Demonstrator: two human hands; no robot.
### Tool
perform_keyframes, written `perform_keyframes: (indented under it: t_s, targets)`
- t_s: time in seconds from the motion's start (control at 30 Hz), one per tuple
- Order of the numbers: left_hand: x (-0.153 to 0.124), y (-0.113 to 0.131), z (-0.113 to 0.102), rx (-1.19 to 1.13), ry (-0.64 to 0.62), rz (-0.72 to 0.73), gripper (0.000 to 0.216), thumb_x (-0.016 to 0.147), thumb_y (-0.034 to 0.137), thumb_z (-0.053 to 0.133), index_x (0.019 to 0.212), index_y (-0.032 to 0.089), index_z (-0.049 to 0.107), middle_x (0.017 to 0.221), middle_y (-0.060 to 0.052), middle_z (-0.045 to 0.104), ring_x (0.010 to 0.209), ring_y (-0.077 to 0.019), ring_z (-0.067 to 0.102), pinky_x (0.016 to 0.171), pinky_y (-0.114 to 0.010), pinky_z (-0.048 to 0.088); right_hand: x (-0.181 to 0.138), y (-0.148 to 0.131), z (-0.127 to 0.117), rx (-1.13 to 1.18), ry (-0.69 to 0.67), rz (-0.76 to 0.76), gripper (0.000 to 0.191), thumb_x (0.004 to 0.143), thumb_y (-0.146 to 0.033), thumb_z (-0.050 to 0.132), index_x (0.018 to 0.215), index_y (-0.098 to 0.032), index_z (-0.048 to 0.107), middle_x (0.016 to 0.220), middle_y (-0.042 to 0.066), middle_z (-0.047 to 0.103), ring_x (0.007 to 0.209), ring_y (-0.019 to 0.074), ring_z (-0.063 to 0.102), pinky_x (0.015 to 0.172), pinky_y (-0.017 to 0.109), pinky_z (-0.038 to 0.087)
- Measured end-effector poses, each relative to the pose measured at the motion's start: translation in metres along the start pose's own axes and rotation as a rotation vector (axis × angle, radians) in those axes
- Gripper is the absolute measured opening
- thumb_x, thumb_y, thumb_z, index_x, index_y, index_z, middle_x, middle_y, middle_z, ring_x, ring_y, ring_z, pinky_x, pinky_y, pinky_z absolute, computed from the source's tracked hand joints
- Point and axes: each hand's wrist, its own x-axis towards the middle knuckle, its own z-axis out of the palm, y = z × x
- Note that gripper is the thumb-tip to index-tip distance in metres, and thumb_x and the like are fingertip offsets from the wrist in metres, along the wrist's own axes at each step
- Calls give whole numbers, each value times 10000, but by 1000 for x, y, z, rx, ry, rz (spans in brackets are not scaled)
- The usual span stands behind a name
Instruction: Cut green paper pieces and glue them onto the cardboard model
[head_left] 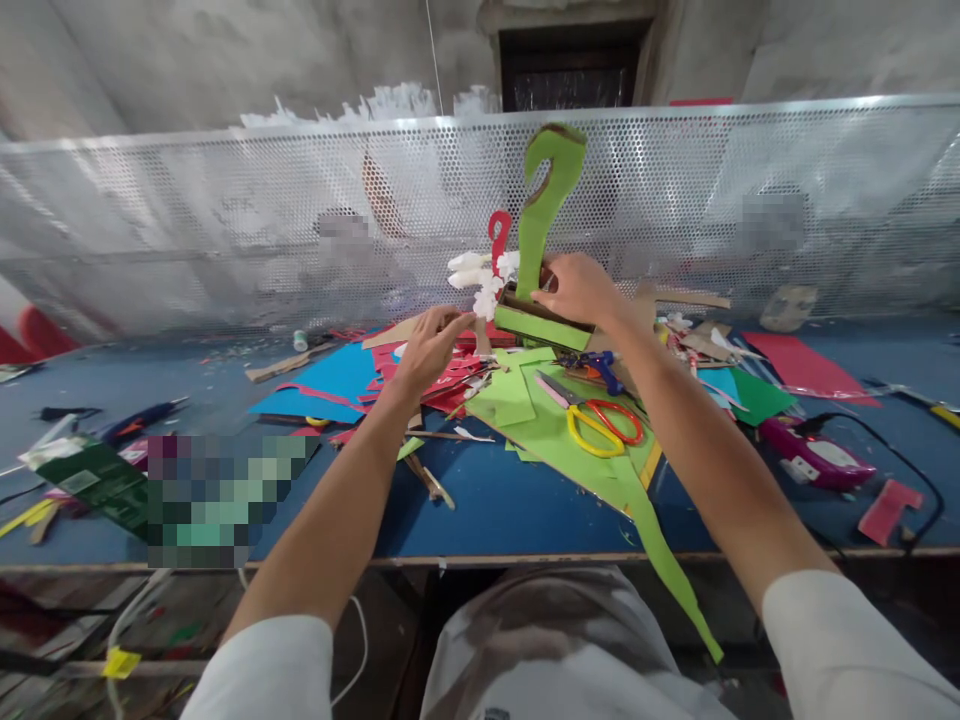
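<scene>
A tall green paper-covered figure shaped like a "2" (546,200) stands upright on a green-edged cardboard base (541,326) at the back of the blue table (510,500). My right hand (576,288) is closed on the foot of that figure, just above the base. Beside it are a small red loop shape (499,234) and white flower-like pieces (481,280). My left hand (433,343) reaches over red paper scraps (442,385), fingers pressed together; what they hold is hidden.
Green paper sheets (577,440) carry scissors with a yellow and a red handle (600,425). A blue sheet (330,385) lies left, red paper (802,365) and a pink glue gun (814,458) right. A perforated metal screen (750,200) closes the table's far edge.
</scene>
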Motion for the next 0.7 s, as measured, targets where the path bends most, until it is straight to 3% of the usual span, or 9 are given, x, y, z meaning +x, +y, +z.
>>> perform_keyframes:
  t_s: [0.13,0.3,0.5,0.7]
  targets:
    - [10,28,4,-50,-22,191,399,1089,282,478,1433,355,668,1319,-94,683,1338,-259,570,1175,-466,422,0,1,8,-36,43,-35,232,886,-305,700,1088,-212,769,979,93,792,901,299,709,839,396,526]
    - [22,63,8,-69,-17,432,489,1072,205,524,1509,413,589,1346,-58,712,1344,-220,601,1223,-464,399,-3,-2,13,-8,70,-76,255,893,-352,696,1095,-211,762,972,85,794,910,292,724,839,371,523]
    - [24,80,17,-42,-74,555,507,1087,184,477,1539,400,548,1344,-56,712,1368,-202,595,1212,-441,445,-4,-12,14,19,91,-107,254,903,-349,671,1106,-221,755,967,73,797,889,276,729,828,359,518]
    - [24,80,19,-8,-136,554,486,1093,196,433,1524,381,561,1361,-58,699,1384,-203,576,1212,-452,444,-4,-17,12,26,76,-96,273,900,-372,673,1111,-215,751,951,83,790,904,292,729,856,374,512]
